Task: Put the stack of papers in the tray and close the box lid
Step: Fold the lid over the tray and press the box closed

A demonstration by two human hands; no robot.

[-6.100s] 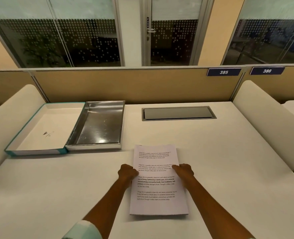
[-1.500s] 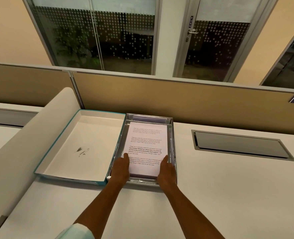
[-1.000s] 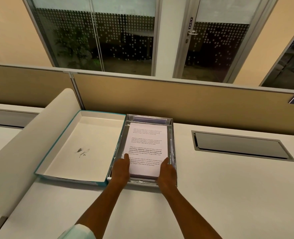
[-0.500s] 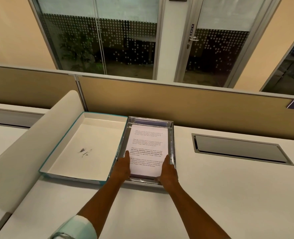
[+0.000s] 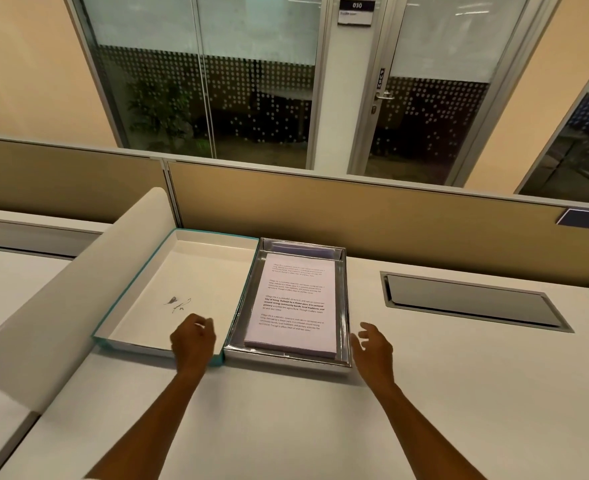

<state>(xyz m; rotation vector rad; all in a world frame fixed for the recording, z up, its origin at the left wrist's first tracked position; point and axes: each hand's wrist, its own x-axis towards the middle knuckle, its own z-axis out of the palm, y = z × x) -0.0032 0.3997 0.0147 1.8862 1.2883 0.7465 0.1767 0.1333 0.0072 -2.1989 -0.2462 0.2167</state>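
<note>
At the far left a curved white divider [image 5: 61, 299] rises from the tabletop [image 5: 286, 420]. Next to it the box lid [image 5: 154, 292] lies open and upturned, teal on the outside, white inside, with a small dark scribble on its floor. The left hand [image 5: 193, 341] hovers over the lid's near right corner, fingers loosely curled and holding nothing. Touching the lid's right edge sits the shiny metal tray [image 5: 343, 306], and the stack of papers [image 5: 295, 303] lies flat inside it, printed side up, its near edge close to the tray's front wall. Just right of the tray, the right hand [image 5: 372, 348] hangs above the tabletop, fingers spread and empty. Further right a grey cable flap [image 5: 473, 303] is set into the surface.
</note>
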